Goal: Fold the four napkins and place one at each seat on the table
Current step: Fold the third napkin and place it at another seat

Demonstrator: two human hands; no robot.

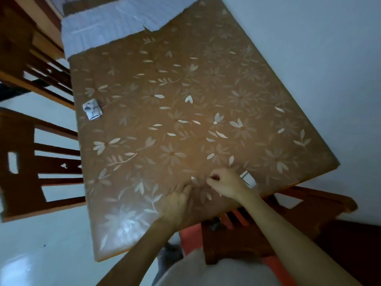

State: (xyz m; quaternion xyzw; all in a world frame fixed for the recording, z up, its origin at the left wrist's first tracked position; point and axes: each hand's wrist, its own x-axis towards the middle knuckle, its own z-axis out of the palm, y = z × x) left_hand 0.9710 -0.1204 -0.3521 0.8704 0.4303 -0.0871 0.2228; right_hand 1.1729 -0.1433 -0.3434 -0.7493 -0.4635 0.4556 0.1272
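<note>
The table has a brown cover with pale flowers. One folded white napkin with dark markings lies near the left edge, by a chair. A second folded napkin lies near the front right edge, partly hidden behind my right hand. That hand has its fingers curled over the table, and I see nothing in them. My left hand rests on the cover just left of it, fingers stretched out and blurred.
A white pleated cloth covers the far end of the table. Wooden chairs stand at the left side, the far left and the near right corner. A pale wall runs along the right side.
</note>
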